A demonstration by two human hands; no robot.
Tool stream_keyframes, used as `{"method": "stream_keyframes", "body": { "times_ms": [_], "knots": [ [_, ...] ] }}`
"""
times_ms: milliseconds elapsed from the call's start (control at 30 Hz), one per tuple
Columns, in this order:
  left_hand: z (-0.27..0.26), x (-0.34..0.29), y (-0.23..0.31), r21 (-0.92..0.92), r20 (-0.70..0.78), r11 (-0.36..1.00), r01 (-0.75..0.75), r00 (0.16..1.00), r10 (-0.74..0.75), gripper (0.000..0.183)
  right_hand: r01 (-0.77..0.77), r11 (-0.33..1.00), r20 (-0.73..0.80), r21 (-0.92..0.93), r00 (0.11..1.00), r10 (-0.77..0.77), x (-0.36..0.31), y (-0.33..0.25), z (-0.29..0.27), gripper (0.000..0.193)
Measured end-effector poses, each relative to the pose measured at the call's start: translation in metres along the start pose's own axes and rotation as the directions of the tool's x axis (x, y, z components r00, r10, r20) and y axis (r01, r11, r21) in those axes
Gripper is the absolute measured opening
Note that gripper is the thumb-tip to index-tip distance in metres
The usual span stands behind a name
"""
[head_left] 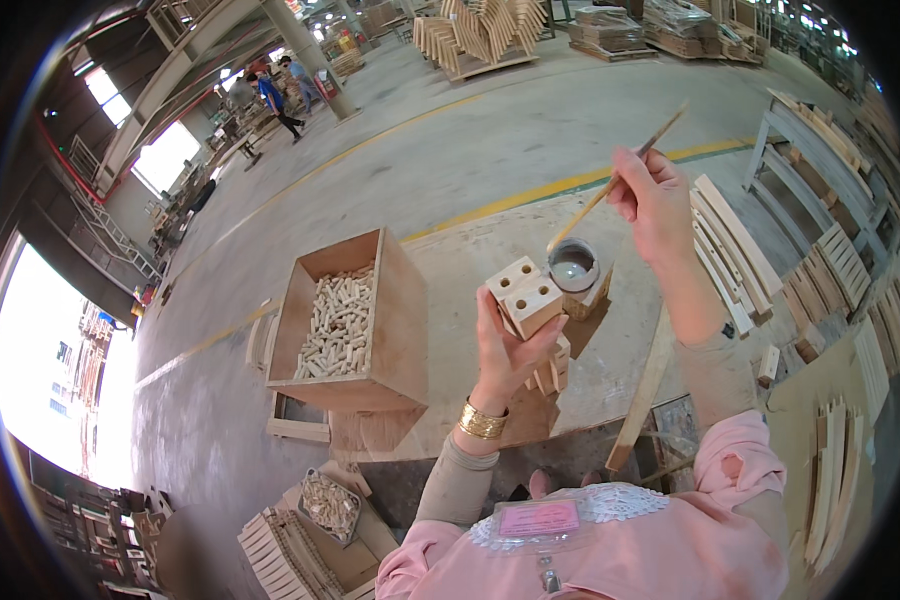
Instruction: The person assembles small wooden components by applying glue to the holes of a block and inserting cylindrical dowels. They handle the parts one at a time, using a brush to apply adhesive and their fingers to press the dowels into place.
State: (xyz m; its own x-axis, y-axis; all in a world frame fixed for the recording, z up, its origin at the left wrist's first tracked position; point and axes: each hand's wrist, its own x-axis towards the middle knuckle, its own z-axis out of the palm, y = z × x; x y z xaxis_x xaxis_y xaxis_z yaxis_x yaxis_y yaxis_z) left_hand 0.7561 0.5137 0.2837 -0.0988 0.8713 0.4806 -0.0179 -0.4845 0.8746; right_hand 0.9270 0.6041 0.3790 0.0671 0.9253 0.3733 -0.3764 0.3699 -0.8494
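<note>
My left hand (515, 350) is wrapped around a pair of pale wooden blocks (526, 292) held side by side, with round holes in their upper faces. In my raised right hand (660, 210) a thin wooden stick (592, 205) is pinched. Its lower tip comes down at the far edge of a round cup (586, 287); whether it touches cannot be made out. Greyish liquid lies in the cup, which stands on a wooden block (598, 300) just right of the held blocks. More wooden pieces (555, 370) sit on the table under my left hand.
Left on the table (460, 235) stands a plywood box (400, 335) with many wooden dowels (338, 325). A long board (642, 400) crosses the table's right side. Curved slats (735, 250) lie farther right. A smaller tray of dowels (330, 505) sits lower left. Two people (275, 100) are far off.
</note>
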Motion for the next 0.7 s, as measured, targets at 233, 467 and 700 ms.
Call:
{"method": "stream_keyframes", "body": {
  "times_ms": [233,467,700],
  "knots": [
    [0.005,0.001,0.006,0.044,-0.012,0.997,-0.057,0.998,0.058,0.056,0.219,0.946,0.401,-0.24,0.91,-0.109,-0.034,-0.037,0.042,0.017],
    [0.001,0.0,0.01,0.138,0.013,0.984,-0.111,0.994,0.11,0.056,0.61,0.712,0.675,-0.349,0.69,-0.261,-0.037,-0.038,0.054,0.016],
    [0.003,-0.001,0.009,0.155,0.027,0.98,-0.122,0.992,0.119,0.057,0.685,0.66,0.734,-0.31,0.613,-0.292,-0.037,-0.046,0.067,0.02]
  ]
}}
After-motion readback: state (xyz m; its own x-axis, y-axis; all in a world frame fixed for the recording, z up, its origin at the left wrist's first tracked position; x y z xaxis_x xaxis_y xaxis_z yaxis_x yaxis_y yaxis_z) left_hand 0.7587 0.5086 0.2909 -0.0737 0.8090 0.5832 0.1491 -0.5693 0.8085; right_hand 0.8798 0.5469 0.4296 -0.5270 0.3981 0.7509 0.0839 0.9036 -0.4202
